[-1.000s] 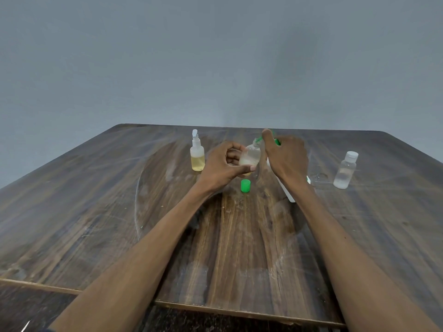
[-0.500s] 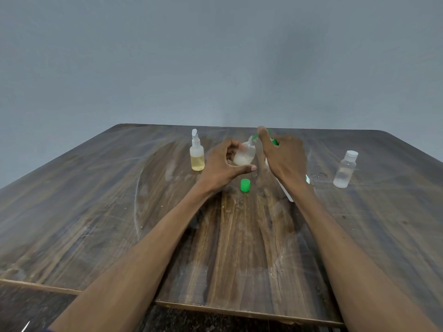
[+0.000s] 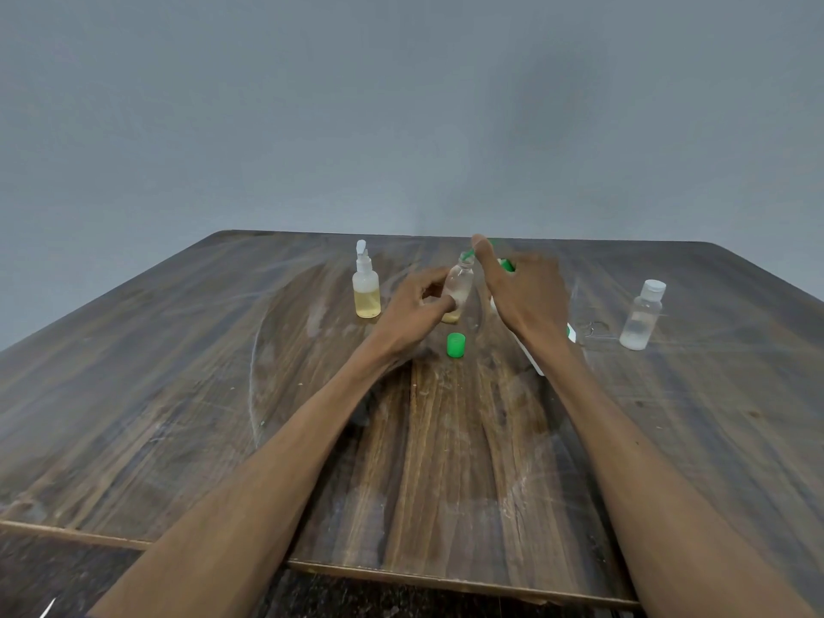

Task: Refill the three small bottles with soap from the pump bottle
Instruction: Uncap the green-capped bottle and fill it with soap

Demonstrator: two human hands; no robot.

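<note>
My left hand grips a small clear uncapped bottle near the table's middle, held upright under a green spout. My right hand lies over the green pump head of the white pump bottle, which my hand and wrist mostly hide; its fingers are spread. The green nozzle tip sits at the small bottle's mouth. A loose green cap stands on the table just in front. A small bottle with yellow liquid stands to the left. Another clear bottle with a white cap stands at the right.
The dark wooden table has its front edge close to me and a bare grey wall behind. A small wet patch lies on the table beside the right bottle.
My left hand has tipped the small bottle from a slant to upright under the nozzle. My right hand has spread flatter over the pump head.
</note>
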